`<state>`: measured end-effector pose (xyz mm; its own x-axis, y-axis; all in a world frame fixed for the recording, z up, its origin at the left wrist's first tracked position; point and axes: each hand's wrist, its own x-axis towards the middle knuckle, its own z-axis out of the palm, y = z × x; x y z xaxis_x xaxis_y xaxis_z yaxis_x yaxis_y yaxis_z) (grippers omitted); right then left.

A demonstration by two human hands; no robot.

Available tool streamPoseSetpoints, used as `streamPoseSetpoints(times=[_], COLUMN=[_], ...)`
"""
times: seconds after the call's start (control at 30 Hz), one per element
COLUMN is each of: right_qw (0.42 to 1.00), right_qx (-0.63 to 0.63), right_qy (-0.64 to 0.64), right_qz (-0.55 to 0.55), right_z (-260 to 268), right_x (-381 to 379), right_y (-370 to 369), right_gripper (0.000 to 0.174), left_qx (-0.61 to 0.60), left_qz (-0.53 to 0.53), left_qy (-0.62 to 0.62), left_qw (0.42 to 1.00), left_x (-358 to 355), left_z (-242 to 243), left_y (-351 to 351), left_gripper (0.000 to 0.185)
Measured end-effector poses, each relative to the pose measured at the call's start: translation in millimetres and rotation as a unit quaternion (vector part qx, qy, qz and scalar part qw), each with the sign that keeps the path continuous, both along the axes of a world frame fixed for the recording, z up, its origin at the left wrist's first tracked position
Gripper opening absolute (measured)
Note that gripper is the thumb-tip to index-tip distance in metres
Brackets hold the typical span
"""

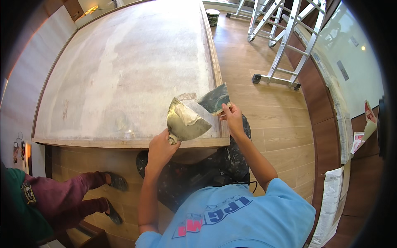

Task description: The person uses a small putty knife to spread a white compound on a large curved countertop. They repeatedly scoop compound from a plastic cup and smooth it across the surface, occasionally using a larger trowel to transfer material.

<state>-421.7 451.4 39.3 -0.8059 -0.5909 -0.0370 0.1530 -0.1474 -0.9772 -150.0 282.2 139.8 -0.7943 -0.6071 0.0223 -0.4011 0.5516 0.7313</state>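
My left hand point(162, 150) grips a wide, curved-edged metal putty knife point(195, 131) by its putty-caked handle end. A lump of off-white putty point(187, 115) rests on that blade. Between the thumb and fingers of my right hand point(233, 117) is a thin, dark blue-green flat spreader point(215, 99) with smears on its face. The two blades are close together, the spreader to the right. Both are over the near right corner of a large flat panel point(145, 62), whose surface shows pale filler patches and streaks. A wooden edging strip point(124, 142) borders the panel.
Aluminium stepladders point(280, 59) stand on the wood-look floor point(273, 114) at the right. Beyond the panel's right edge sits a paint bucket point(212, 18). Another person point(62, 192) is at the lower left. Covered ledges point(333, 124) and a white plastic sheet point(327, 204) line the right wall.
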Motion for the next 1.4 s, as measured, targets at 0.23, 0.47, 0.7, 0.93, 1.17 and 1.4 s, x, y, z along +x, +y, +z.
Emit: streamPoseSetpoints(times=[0.23,0.47,0.7,0.93,1.17,1.4], right_qw=[0.965,0.925,0.896,0.854,0.872,0.916], right_qx=[0.215,0.222,0.156,0.179,0.166,0.105], right_qy=[0.143,0.308,0.389,0.464,0.433,0.365], right_qz=[0.037,-0.013,0.144,0.154,0.158,0.127], right_z=[-6,55,145,153,150,154], right_x=[-9,-14,6,16,11,-5], right_y=[31,19,-13,-26,-25,-5], right_gripper=[0.042,0.022,0.018,0.015,0.014,0.015], left_qx=[0.033,0.004,-0.014,-0.016,-0.02,0.0], left_qz=[-0.011,-0.048,-0.09,-0.098,-0.099,-0.105], left_qy=[-0.018,-0.06,-0.067,-0.066,-0.091,-0.068], left_qw=[0.999,0.997,0.994,0.993,0.991,0.992], left_x=[-13,-14,-19,-19,-22,-25], left_z=[-14,-7,-1,2,1,-17], left_y=[7,8,15,17,15,8], left_gripper=[0.034,0.032,0.034,0.035,0.035,0.038])
